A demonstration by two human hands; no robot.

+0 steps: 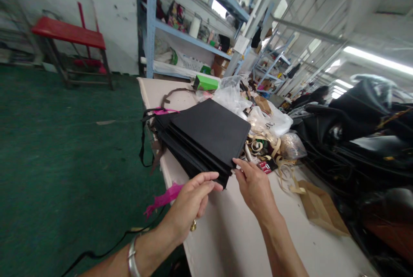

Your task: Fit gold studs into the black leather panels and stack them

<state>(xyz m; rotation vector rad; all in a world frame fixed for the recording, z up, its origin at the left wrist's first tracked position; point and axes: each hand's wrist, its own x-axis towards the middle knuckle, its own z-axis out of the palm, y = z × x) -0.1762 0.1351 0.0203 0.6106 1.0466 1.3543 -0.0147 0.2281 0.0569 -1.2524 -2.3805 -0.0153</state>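
From the wearer's head, I see a stack of black panels [211,128] lying on the white table [232,234], toward its left edge, the layers fanned slightly along the left and near sides. The person's right hand [254,184] is at the stack's near right corner, thumb and forefinger pinching its edge. The left hand [193,193] reaches in at the near end, fingers loosely bent with the tips by the corner; I can't tell whether they grip it. A silver bracelet [132,256] circles that wrist.

Just left of the left hand, a pink strip [165,198] hangs over the table edge. Beyond the stack sit a green box [206,82] and clear plastic bags [229,94]. To the right lies a brown paper bag [322,208], beside heaped black goods [351,118]. Far left, a red-topped stool [69,32] stands on the green floor [74,161], near blue shelving [190,37].
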